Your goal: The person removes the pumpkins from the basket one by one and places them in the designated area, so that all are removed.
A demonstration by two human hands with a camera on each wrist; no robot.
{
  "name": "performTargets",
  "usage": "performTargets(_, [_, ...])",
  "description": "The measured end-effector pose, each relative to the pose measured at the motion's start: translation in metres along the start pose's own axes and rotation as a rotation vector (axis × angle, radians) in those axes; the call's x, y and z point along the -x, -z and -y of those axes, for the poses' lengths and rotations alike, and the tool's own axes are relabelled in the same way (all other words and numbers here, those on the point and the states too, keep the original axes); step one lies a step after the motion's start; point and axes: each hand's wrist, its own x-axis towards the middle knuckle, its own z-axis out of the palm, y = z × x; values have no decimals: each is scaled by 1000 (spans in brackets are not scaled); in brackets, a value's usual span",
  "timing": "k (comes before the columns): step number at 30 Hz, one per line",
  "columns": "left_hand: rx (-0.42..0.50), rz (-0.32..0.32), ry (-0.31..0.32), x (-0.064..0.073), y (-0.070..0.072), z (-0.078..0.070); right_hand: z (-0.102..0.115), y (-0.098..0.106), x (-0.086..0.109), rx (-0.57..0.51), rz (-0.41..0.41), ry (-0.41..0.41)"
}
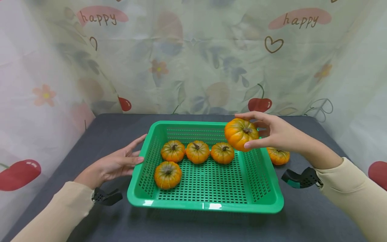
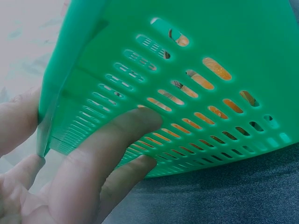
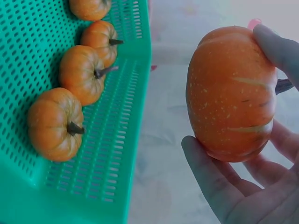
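Observation:
My right hand [image 1: 279,132] holds a small orange pumpkin [image 1: 240,134] above the right back part of a green perforated basket [image 1: 202,205]. In the right wrist view, the thumb and fingers are spread around this pumpkin [image 3: 231,95], its stem toward the palm. Several more small pumpkins sit in the basket: a row along the back, including one in the middle [image 1: 197,152], and one in front at the left [image 1: 168,175]. My left hand [image 1: 113,166] touches the basket's left rim. In the left wrist view, extended fingers [image 2: 117,135] lie against the slotted outer wall [image 2: 182,102].
Another pumpkin [image 1: 278,156] lies on the dark tabletop [image 1: 121,126], just outside the basket's right wall and partly hidden. A patterned fabric backdrop [image 1: 193,60] stands behind the table, with white fabric at both sides.

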Motion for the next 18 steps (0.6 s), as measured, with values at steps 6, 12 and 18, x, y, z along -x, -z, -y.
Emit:
performTargets(6, [1, 1, 1, 0, 0, 0, -8, 8, 12, -23, -57, 34])
performTargets(12, [1, 12, -2, -1, 1, 0, -20, 15, 29, 11, -142, -17])
performTargets(18, [-2, 12, -2, 0, 0, 0, -33, 21, 47, 35, -216, -51])
